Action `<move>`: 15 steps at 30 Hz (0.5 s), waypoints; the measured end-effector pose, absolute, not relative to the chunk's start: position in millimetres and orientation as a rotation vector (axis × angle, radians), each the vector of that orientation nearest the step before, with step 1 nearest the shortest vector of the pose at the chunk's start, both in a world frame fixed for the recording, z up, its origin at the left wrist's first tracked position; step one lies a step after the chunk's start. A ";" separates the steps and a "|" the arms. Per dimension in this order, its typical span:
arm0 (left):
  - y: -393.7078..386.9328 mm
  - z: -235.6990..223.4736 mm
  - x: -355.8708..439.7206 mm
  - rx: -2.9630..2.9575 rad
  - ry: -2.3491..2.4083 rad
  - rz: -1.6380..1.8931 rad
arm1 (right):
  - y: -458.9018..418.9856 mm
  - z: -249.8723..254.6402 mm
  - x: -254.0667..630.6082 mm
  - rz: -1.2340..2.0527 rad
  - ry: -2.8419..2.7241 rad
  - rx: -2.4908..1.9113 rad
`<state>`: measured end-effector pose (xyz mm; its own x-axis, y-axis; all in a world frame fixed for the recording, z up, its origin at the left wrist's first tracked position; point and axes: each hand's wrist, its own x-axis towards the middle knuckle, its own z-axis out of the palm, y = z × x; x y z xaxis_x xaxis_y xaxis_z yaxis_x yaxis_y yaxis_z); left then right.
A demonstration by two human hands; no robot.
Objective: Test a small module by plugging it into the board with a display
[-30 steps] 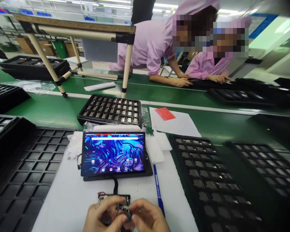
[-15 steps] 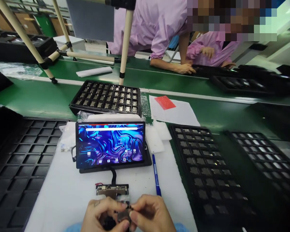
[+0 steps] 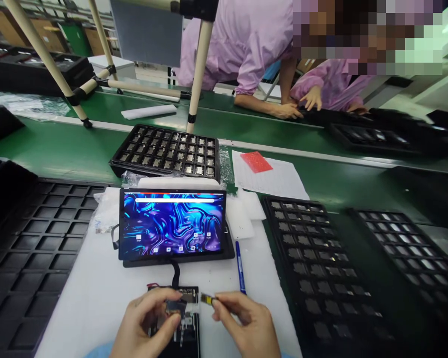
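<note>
White mat (image 3: 97,298), tablet (image 3: 172,223), pen (image 3: 239,266), trays (image 3: 313,268)

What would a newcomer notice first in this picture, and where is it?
First comes the lit tablet screen with its blue swirls, at the centre on the white mat. Just below it, the left hand rests on a circuit board, and the right hand pinches a small part beside it.
</note>
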<state>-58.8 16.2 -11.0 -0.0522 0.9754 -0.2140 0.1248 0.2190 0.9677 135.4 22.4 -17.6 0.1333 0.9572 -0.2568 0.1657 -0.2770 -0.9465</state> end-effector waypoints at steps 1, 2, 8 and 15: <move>17.7 -12.3 -59.7 1.152 1.424 0.967 | 24.6 -22.9 138.3 1.129 -1.228 -1.633; 19.0 -13.3 -60.1 1.185 1.421 0.927 | 26.4 -27.8 141.3 1.040 -1.349 -1.655; 21.3 -11.0 -53.0 1.195 1.278 0.872 | 25.7 -33.6 145.6 0.572 -1.848 -1.635; 22.5 3.6 -48.3 1.242 1.128 0.867 | 17.7 -6.4 121.4 1.326 -1.360 -1.352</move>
